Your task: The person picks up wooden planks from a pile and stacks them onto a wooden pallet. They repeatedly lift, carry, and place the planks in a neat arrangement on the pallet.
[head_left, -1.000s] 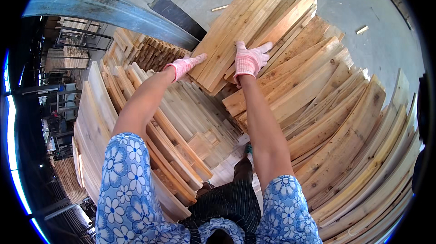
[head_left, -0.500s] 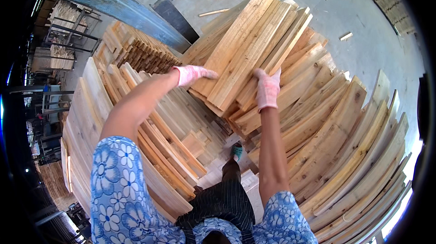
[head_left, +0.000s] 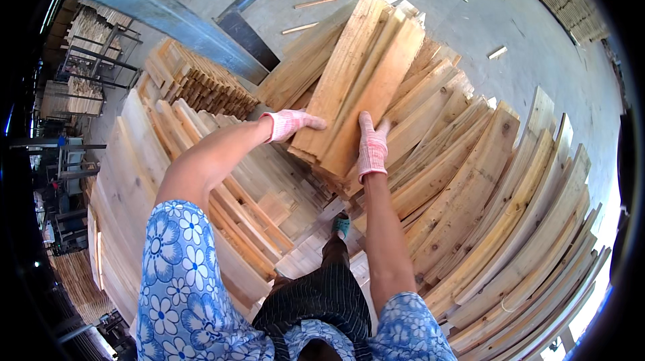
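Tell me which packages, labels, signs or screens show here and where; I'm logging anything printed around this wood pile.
None in view: no package, label, sign or screen can be made out.
Only bare things show: the bundle of wooden boards that the left hand and right hand hold, leaning planks around it, a blue beam, and the concrete floor.

The picture is bright, like a sunny day. The light comes from above and makes the wooden boards (head_left: 463, 179) glow warm and pale. The grey floor (head_left: 510, 18) looks washed out. Dark shade sits on the far left. Things look sharp in the middle. Near the round black rim, straight lines bend and look squashed.
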{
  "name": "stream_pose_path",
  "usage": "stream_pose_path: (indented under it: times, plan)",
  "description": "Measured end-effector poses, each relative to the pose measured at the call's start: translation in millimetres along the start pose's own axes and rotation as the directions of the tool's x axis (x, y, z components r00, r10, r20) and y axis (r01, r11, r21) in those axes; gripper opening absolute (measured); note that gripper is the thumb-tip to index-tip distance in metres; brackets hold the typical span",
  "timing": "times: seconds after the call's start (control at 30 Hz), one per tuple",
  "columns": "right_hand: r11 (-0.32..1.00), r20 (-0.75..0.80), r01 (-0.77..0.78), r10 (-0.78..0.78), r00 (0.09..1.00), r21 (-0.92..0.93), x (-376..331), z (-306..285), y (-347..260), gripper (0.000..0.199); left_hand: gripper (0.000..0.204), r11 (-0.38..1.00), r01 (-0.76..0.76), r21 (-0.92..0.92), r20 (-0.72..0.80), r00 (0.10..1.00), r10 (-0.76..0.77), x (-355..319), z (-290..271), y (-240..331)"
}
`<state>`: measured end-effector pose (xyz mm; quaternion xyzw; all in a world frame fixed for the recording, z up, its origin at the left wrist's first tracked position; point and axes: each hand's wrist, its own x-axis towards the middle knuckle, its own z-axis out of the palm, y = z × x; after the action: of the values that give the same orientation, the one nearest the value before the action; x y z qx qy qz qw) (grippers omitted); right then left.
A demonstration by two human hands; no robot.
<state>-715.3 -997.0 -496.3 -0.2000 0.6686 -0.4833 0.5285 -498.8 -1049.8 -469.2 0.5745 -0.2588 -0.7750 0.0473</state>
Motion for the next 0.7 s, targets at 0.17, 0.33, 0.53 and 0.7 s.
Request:
stream_pose_path:
  times: [0.17, 0.33, 0.53, 0.7]
  plan:
    - [0.864, 0.345, -0.335, 0.205, 0.916, 0.376, 18, -59, -18, 0.077, 0.057, 0.953, 0.062, -0.296, 0.171, 0.985, -0.011, -32, 65, 19]
    - [0.819, 0.493, -0.504, 0.33, 0.805, 0.276, -35, -98, -96, 0.08, 0.041, 0.946, -0.157, -0.284, 0.091, 0.978, 0.19, -62, 142, 18]
    - [0.715, 0.343, -0.533, 0.413, 0.844, 0.452, -187, -106, -108, 0.081, 0.055, 0.874, -0.194, 0.445, 0.086, 0.981, 0.174, -189, 169, 33]
    - [0.58, 0.552, -0.578, 0.248, 0.796, 0.574, -211, -126, -63, 0.082, 0.062, 0.891, -0.031, 0.454, 0.13, 0.991, -0.032, -243, 169, 17]
